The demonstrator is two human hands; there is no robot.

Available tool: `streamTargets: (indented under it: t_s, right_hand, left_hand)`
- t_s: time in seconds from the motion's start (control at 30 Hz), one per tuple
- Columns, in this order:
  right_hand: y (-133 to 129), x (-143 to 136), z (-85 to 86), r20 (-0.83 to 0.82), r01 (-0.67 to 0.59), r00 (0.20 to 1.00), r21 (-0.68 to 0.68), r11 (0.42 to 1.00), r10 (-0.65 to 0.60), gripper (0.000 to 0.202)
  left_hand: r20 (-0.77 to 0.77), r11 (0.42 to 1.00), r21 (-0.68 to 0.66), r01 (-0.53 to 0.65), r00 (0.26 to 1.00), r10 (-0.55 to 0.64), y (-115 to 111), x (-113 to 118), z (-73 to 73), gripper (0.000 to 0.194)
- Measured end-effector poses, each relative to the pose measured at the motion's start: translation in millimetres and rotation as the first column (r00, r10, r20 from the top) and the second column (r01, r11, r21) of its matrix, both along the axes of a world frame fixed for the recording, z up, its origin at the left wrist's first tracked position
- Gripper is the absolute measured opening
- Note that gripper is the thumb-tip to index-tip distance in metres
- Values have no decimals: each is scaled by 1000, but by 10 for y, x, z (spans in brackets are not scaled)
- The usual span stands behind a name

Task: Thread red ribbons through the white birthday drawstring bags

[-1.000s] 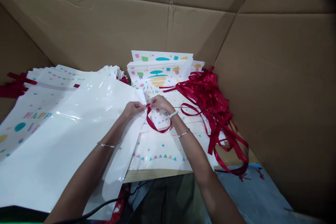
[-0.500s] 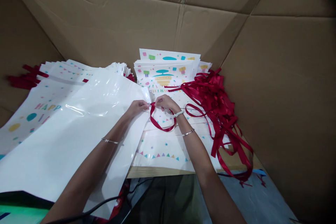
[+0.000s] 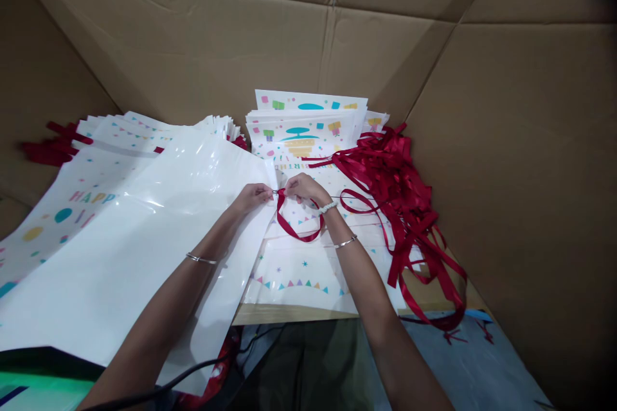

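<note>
Head view: two bare hands work just beside each other over the middle of the scene, with brown cardboard (image 3: 216,38) walling the far side.
Left hand (image 3: 254,196): pinching the right edge of a large white sheet (image 3: 144,257) between thumb and fingers, probably to steady that edge.
Right hand (image 3: 306,187): fingertips drawn together, pinching the upper end of a red ribbon loop (image 3: 292,233); so close a grip suits fine work on a narrow strip.
Ribbon loop: hangs between the hands, just right of the sheet's edge, its lower bend over printed sheets (image 3: 294,298); slack like this probably leaves the pinched end free of pull.
Pinch point: a small dark piece shows between the fingertips, too small to name.
White sheet: slants across the left, plain face up, over a printed pile (image 3: 89,170); that pile likely lifts its far part.
Ribbon heap (image 3: 385,170): loose on the right, past the right wrist, presumably there for easy reach.
Upright stack (image 3: 313,119): at the far side, near the cardboard, which may back it.
</note>
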State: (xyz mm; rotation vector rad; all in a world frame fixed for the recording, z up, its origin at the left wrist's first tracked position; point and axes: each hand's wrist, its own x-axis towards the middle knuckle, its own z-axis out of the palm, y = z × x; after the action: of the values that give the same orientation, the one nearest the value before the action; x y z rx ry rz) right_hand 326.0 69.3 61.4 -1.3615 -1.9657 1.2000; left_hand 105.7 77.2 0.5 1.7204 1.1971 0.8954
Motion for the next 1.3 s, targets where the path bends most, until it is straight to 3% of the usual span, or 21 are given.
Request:
streamTargets:
  t_s: [0.33, 0.7, 0.93, 1.3]
  right_hand:
    - [1, -33, 24, 48, -3, 999, -21, 1000, 4, 29]
    - [-24, -23, 26, 83, -7, 997, -50, 999, 11, 31]
    - [-22, -45, 33, 110, 12, 994, -53, 999, -6, 30]
    - [-10, -19, 47, 120, 19, 993, -49, 999, -13, 31]
  left_hand:
    - [-21, 998, 57, 16, 1000, -15, 44, -18, -66, 50]
    - [-195, 980, 152, -131, 968, 160, 8, 69, -95, 33]
    - [-253, 957, 249, -149, 944, 213, -25, 104, -115, 26]
    - [-240, 954, 278, -111, 954, 181, -2, 74, -165, 30]
